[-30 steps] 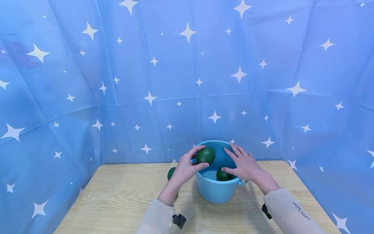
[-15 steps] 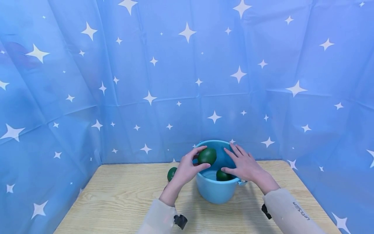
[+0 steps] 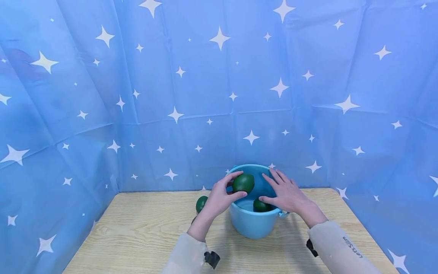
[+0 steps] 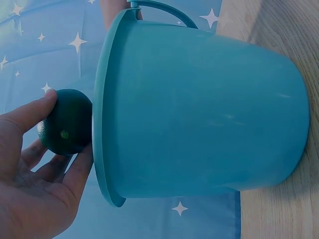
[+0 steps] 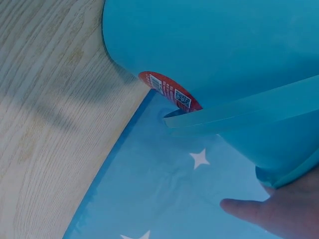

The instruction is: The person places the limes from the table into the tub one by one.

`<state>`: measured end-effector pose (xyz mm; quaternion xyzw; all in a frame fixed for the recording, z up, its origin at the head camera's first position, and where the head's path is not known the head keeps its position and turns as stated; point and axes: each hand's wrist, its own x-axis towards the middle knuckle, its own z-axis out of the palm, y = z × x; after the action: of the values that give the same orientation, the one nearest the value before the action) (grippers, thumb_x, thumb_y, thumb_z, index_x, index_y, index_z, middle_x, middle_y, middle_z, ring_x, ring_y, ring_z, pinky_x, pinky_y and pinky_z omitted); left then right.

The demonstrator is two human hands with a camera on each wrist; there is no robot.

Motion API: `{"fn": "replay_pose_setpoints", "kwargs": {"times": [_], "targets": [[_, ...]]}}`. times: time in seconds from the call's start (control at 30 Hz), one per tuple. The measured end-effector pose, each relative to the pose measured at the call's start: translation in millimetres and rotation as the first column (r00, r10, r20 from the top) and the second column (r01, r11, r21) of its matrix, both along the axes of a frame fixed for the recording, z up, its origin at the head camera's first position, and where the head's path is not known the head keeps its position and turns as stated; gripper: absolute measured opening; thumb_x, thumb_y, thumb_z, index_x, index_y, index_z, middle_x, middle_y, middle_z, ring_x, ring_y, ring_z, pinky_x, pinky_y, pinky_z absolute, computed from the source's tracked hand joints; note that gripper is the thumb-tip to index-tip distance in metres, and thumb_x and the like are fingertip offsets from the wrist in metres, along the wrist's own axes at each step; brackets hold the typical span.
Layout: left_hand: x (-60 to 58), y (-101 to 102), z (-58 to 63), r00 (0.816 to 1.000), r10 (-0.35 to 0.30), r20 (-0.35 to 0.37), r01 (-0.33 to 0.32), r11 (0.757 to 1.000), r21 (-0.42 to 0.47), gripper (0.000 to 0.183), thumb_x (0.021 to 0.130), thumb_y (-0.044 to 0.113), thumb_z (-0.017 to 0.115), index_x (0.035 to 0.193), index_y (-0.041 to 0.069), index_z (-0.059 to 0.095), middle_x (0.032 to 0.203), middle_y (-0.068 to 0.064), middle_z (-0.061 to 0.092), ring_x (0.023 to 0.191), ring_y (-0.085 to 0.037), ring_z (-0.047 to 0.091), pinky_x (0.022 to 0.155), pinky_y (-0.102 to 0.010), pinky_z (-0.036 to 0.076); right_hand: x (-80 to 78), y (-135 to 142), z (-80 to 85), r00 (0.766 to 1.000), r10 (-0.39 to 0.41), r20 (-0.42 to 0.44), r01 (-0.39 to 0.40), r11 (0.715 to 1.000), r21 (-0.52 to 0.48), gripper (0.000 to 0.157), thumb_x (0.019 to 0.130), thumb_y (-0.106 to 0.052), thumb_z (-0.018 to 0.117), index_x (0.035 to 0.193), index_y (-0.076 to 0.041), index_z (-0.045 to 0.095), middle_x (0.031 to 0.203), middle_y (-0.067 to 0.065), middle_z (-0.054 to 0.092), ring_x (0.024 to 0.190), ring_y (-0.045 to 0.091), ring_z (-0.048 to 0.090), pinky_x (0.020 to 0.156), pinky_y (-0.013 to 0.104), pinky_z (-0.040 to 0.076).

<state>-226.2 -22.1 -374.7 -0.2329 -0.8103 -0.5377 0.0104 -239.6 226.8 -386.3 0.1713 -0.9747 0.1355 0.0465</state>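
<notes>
In the head view my left hand point(image 3: 219, 196) holds a dark green avocado point(image 3: 243, 183) over the left side of a light blue bucket point(image 3: 253, 226). The thumb and fingertips pinch its sides; in the left wrist view the avocado point(image 4: 70, 122) is beside the rim, a pale stem spot showing. My right hand point(image 3: 287, 193) rests on the bucket's right rim, fingers spread and fairly straight. Below its thumb a second avocado point(image 3: 261, 206) shows inside the bucket, partly hidden. In the right wrist view one finger point(image 5: 244, 210) sticks out past the rim.
Another avocado point(image 3: 201, 204) lies on the wooden table point(image 3: 147, 228) left of the bucket, partly covered by my left forearm. A dark sliver shows beside that wrist. The bucket's handle point(image 5: 249, 107) hangs at its side. A blue starry curtain point(image 3: 205, 95) stands behind.
My left hand has shifted slightly to the right with the avocado. The right hand and the bucket have stayed in place.
</notes>
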Motion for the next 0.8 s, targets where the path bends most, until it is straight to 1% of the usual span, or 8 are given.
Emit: {"fn": "replay_pose_setpoints", "kwargs": {"times": [0.23,0.8], "targets": [[-0.3,0.0,1.7,1.000,0.001,0.004,-0.001,1.000,0.000,0.057,0.093,0.027,0.072,0.146,0.020,0.051,0.142,-0.008,0.058,0.126,-0.034,0.058,0.097,-0.049,0.056,-0.4,0.2,-0.5,1.000,-0.003,0.003,0.003,1.000,-0.005,0.087,0.090,-0.061,0.061,0.155,-0.009,0.034,0.163,0.024,0.022,0.148,0.050,0.019,0.109,0.079,0.024],[1.0,1.1,2.7,1.000,0.013,0.014,-0.012,1.000,-0.011,0.057,0.093,0.026,0.072,0.145,0.023,0.051,0.142,-0.008,0.057,0.127,-0.034,0.057,0.098,-0.050,0.055,-0.8,0.5,-1.3,1.000,-0.003,0.002,0.003,1.000,0.006,0.087,0.090,-0.060,0.061,0.156,-0.010,0.034,0.164,0.024,0.021,0.148,0.050,0.019,0.109,0.078,0.024]]}}
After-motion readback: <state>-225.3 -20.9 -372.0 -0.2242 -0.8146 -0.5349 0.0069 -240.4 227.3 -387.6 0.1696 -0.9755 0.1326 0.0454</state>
